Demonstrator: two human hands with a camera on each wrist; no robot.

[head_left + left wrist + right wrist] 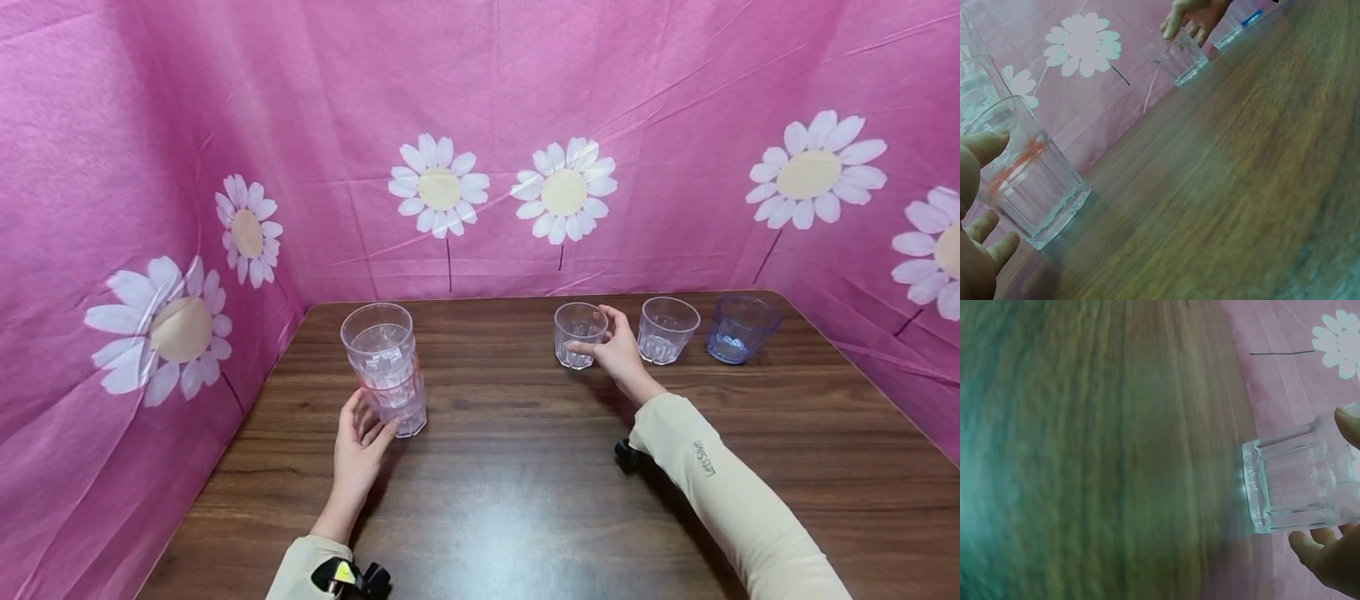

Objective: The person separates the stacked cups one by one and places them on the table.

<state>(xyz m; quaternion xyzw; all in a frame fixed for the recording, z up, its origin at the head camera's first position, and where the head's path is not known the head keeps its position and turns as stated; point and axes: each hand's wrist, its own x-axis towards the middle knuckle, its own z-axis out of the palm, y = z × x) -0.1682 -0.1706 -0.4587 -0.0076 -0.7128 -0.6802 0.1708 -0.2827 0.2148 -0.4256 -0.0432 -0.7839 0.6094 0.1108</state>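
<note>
On the left of the table stands a stack of clear drinking glasses [378, 342], with a reddish-orange band visible partway up. My left hand [360, 450] is cupped round the lower part of this stack, thumb at its front; the thumb [991, 147] overlaps the glass in the left wrist view, and some fingers are hidden. Farther right, my right hand [621, 354] holds a single clear glass [572, 337] between thumb and fingers. That glass [1297, 478] is upright, its base close to the tabletop. Just right of the hand stands another clear glass [663, 333].
A blue-tinted glass [738, 333] stands at the right end of the row, near the back edge. The brown wooden table [495, 467] meets a pink cloth backdrop [495, 83] with printed daisies behind and on both sides.
</note>
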